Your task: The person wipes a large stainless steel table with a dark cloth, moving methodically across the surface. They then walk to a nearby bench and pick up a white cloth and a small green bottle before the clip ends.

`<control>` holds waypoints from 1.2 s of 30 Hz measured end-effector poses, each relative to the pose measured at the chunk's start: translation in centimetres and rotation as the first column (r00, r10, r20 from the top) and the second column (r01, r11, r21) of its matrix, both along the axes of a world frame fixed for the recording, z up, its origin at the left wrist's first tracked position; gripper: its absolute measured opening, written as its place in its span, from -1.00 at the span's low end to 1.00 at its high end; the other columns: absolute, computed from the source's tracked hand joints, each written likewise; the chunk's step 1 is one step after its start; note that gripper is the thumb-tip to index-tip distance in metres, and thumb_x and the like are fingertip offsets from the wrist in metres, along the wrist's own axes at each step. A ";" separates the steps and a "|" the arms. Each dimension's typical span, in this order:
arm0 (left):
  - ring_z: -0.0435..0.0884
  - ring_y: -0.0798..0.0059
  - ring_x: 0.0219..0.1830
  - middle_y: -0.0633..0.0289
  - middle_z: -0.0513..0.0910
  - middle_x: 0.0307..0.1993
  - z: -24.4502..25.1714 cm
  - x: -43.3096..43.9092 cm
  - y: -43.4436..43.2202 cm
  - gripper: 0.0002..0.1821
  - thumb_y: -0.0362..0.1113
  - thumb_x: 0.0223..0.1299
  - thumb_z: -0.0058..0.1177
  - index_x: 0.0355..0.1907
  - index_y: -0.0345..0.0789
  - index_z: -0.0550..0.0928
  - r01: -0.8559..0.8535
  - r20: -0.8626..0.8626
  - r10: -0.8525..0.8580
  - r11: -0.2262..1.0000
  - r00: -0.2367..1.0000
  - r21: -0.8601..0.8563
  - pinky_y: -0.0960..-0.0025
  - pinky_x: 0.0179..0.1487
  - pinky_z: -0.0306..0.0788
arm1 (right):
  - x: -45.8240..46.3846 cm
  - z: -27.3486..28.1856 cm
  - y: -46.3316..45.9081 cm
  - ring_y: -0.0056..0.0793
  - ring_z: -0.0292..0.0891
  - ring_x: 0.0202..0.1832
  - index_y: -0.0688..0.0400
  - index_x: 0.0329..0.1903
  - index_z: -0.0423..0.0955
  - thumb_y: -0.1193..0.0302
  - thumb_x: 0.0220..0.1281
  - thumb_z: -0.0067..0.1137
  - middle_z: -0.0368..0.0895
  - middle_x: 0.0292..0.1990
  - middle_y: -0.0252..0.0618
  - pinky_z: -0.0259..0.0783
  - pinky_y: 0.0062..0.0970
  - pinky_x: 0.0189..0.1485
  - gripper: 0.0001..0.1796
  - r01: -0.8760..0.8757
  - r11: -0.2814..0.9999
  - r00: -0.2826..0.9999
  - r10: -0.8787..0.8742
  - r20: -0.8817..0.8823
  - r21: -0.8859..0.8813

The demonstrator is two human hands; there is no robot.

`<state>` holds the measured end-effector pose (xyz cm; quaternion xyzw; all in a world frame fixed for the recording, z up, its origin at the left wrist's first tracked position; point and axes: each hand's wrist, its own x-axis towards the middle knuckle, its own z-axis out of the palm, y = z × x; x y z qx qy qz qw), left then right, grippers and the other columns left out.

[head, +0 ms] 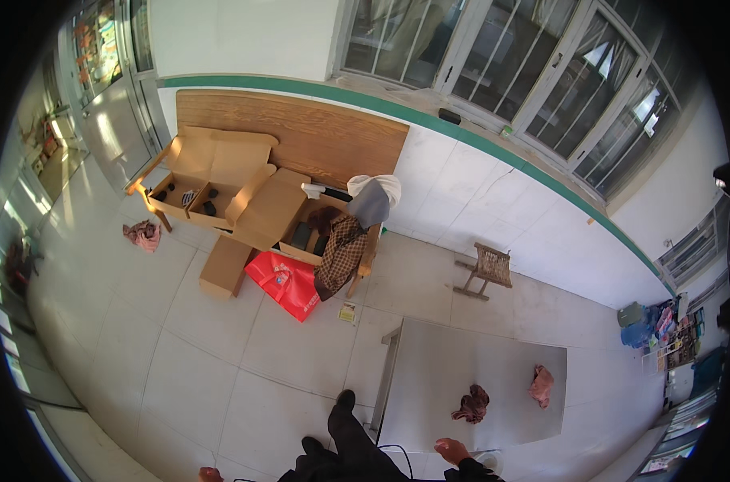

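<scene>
My right hand [452,450] is at the near edge of a grey metal-topped table [425,373], its fingers loosely bent. Nothing shows in it, though how far the fingers close is unclear. On the tabletop lie a crumpled dark red cloth [473,405], the nearer one to that hand, and a crumpled pink cloth [541,386] farther right. At the bottom edge of the picture, over the tiled floor, my left hand [210,475] is mostly cut off. Whether it holds anything cannot be seen. A black cable [404,456] curves beside my leg.
Against the wall, a wooden bench [293,126] carries opened cardboard boxes [214,211] with dark objects inside, and a checked cloth [341,250]. A red bag [283,283] and a small cardboard box [223,265] stand below. A pink cloth [142,235] and a small stool [488,268] are on the floor.
</scene>
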<state>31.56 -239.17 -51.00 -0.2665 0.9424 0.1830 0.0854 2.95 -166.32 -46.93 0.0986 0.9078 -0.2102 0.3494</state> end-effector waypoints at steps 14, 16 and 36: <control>0.63 0.14 -0.02 0.08 0.68 -0.14 0.7 -22.7 0.1 -0.71 -0.21 0.15 0.39 -0.13 -0.27 0.67 -0.042 -0.079 0.039 0.999 0.996 -0.030 0.12 0.03 0.56 | -19.7 -2.2 3.3 -0.03 0.72 0.10 0.02 0.07 0.71 -0.03 0.32 0.28 0.81 -0.02 -0.11 0.59 -0.13 0.18 -0.53 0.170 0.977 0.972 -0.188 -0.142 -0.131; 0.63 0.19 -0.13 0.08 0.68 -0.20 1.0 -25.6 -0.5 -0.72 -0.29 0.15 0.37 -0.13 -0.34 0.66 -0.148 -0.165 0.163 0.984 0.973 0.101 0.16 -0.10 0.55 | -21.4 -2.8 3.0 -0.04 0.72 0.10 0.01 0.06 0.71 -0.04 0.32 0.28 0.81 -0.03 -0.12 0.60 -0.13 0.18 -0.53 0.077 0.989 0.978 -0.100 -0.181 -0.126; 0.71 0.30 -0.49 0.07 0.71 -0.41 4.4 -57.9 -3.1 -0.78 -0.32 0.28 0.16 -0.22 -0.48 0.65 -0.604 -0.040 0.691 0.657 0.722 0.450 0.27 -0.35 0.58 | -43.9 -1.6 -3.4 -0.07 0.77 0.02 0.11 0.11 0.68 0.08 0.29 0.30 0.82 -0.10 0.00 0.62 -0.17 0.12 -0.53 0.172 0.973 0.977 -0.189 -0.102 -0.154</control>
